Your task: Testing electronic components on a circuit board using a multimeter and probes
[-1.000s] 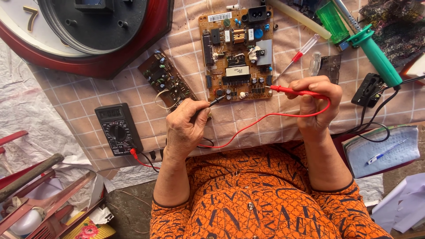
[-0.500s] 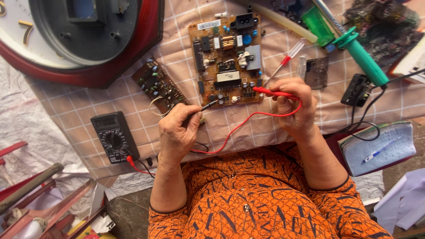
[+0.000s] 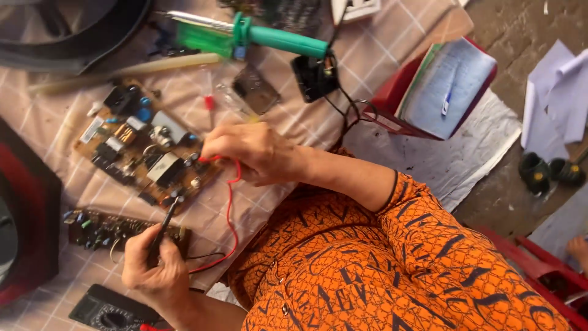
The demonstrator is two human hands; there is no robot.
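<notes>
My left hand [image 3: 153, 270] grips a black test probe [image 3: 164, 228] whose tip touches the lower edge of a brown circuit board [image 3: 144, 150] crowded with parts. My right hand [image 3: 251, 150] pinches a red test probe [image 3: 211, 159] against the board's right side. Its red lead [image 3: 229, 211] runs down between my hands. A black multimeter [image 3: 107, 312] lies at the bottom left, below my left hand. A second, darker circuit board [image 3: 104, 230] sits just left of my left hand.
A green-handled soldering iron [image 3: 275, 38] lies at the top, with a black plug [image 3: 313, 76] and cable beside it. A notebook with a blue pen [image 3: 450, 86] rests on a red tray at right. A large dark clock body [image 3: 24, 214] fills the left edge.
The view has swung round to the right and tilted. Both hands keep their probes on the brown circuit board as before.
</notes>
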